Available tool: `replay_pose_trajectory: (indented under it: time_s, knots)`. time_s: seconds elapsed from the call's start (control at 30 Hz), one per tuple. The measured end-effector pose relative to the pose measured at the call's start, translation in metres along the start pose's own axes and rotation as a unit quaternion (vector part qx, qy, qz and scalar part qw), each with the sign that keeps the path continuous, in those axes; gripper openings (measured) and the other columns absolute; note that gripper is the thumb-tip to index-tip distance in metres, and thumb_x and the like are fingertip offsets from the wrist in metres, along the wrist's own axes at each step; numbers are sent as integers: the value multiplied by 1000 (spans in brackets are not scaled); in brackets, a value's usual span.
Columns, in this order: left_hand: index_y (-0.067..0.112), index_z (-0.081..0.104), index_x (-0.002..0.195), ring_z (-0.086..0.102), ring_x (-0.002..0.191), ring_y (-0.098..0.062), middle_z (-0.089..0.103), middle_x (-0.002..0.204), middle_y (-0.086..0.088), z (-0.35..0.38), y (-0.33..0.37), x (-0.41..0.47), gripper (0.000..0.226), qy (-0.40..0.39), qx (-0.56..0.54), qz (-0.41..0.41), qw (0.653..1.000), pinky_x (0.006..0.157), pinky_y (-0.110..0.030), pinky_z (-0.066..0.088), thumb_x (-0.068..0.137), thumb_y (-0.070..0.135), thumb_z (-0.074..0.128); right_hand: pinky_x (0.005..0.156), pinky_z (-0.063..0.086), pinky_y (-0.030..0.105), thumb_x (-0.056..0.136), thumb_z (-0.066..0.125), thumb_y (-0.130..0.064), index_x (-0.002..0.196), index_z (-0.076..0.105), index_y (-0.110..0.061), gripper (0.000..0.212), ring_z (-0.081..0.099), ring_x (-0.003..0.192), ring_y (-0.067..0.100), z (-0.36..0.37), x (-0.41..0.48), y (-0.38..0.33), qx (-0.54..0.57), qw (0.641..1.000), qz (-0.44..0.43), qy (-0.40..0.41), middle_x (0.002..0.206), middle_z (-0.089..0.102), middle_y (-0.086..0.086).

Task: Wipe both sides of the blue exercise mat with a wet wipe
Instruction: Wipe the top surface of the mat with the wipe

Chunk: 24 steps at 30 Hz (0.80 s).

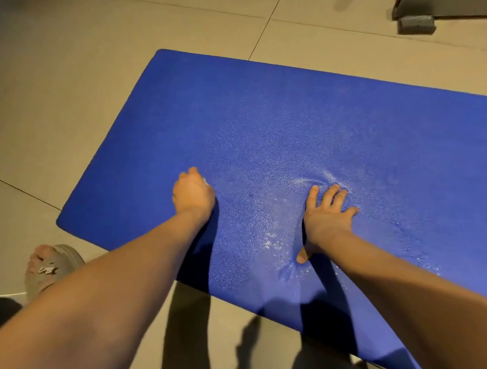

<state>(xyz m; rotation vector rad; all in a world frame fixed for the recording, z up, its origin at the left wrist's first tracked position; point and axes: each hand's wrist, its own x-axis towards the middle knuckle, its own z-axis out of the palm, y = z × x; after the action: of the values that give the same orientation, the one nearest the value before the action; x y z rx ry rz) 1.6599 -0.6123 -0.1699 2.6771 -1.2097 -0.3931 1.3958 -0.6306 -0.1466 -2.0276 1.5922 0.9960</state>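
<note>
The blue exercise mat (275,117) lies flat on the tiled floor, running from the near left to the far right. My left hand (192,192) is curled on the mat near its left end, and a sliver of white wet wipe (206,182) shows at its right edge. My right hand (327,215) presses flat on the mat with fingers spread, wrinkling the surface around the fingertips. Wet, shiny streaks cover the mat between and to the right of the hands.
Beige floor tiles (54,97) surround the mat. A grey metal frame with a foot block (416,23) stands at the far right. My foot in a grey sandal (49,268) rests on the floor by the mat's near left corner.
</note>
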Motion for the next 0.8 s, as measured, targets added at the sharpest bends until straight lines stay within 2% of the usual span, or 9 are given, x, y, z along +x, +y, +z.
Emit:
replay_pose_trajectory:
  time_s: [0.07, 0.13, 0.23, 0.33, 0.4, 0.5, 0.6, 0.73, 0.8]
  knots:
    - [6, 63, 101, 60, 96, -39, 64, 107, -18, 11, 26, -23, 17, -13, -43, 35, 998, 78, -43, 47, 94, 11, 48, 107, 25, 75, 39, 90, -71, 149, -30, -2, 177, -11, 144, 61, 0, 1, -1, 0, 1000, 2, 1, 152, -20, 42]
    - [8, 66, 95, 61, 92, -36, 66, 102, -15, 22, 51, -53, 18, -60, -76, 115, 989, 77, -41, 49, 91, 10, 48, 106, 24, 75, 39, 91, -70, 149, -30, -2, 178, -11, 144, 61, 0, 1, -1, 2, 1000, 3, 0, 152, -20, 42]
    - [10, 65, 95, 59, 91, -32, 62, 99, -12, 27, 65, -87, 15, -143, -49, 305, 940, 75, -38, 46, 91, 12, 50, 107, 24, 74, 38, 90, -71, 150, -29, -3, 177, -10, 145, 59, -1, 0, 0, 5, 1000, 1, 9, 154, -18, 41]
    - [12, 63, 99, 56, 90, -31, 57, 98, -11, 16, 45, -63, 12, -130, 24, 424, 896, 71, -34, 39, 94, 18, 53, 109, 25, 71, 37, 89, -73, 151, -27, -5, 177, -8, 146, 57, 0, -2, 3, 7, 1000, -6, 22, 156, -16, 38]
    - [10, 63, 99, 57, 89, -36, 57, 98, -14, 9, 26, -31, 12, -67, 65, 387, 917, 69, -36, 40, 94, 18, 55, 109, 25, 71, 37, 89, -72, 152, -27, -5, 176, -8, 146, 56, 1, -3, 5, 10, 1000, -11, 26, 157, -16, 37]
    - [8, 63, 105, 58, 90, -40, 58, 103, -18, -7, 1, 14, 19, 23, 107, 204, 973, 73, -44, 47, 97, 21, 52, 110, 24, 71, 38, 89, -72, 151, -28, -5, 176, -9, 146, 57, 0, -3, 5, 12, 999, -12, 29, 156, -17, 38]
    - [7, 58, 110, 59, 95, -40, 60, 110, -17, -7, 5, 25, 21, 1, 53, 71, 996, 80, -47, 51, 100, 23, 51, 110, 22, 72, 39, 90, -71, 151, -28, -4, 176, -10, 146, 57, 0, -3, 4, 16, 999, -12, 26, 156, -18, 38]
    - [10, 64, 94, 62, 93, -36, 66, 105, -14, 10, 46, -7, 15, -22, -59, 78, 995, 77, -41, 50, 92, 13, 49, 110, 22, 73, 38, 90, -71, 150, -29, -3, 177, -10, 145, 58, 1, -1, 3, 14, 1000, -7, 24, 155, -18, 39]
    - [14, 65, 87, 63, 90, -32, 69, 100, -10, 23, 68, -35, 14, -60, -109, 117, 985, 75, -36, 48, 87, 12, 52, 109, 22, 73, 37, 91, -70, 150, -29, -3, 178, -9, 145, 58, 0, -1, 3, 16, 1000, -4, 25, 155, -18, 40]
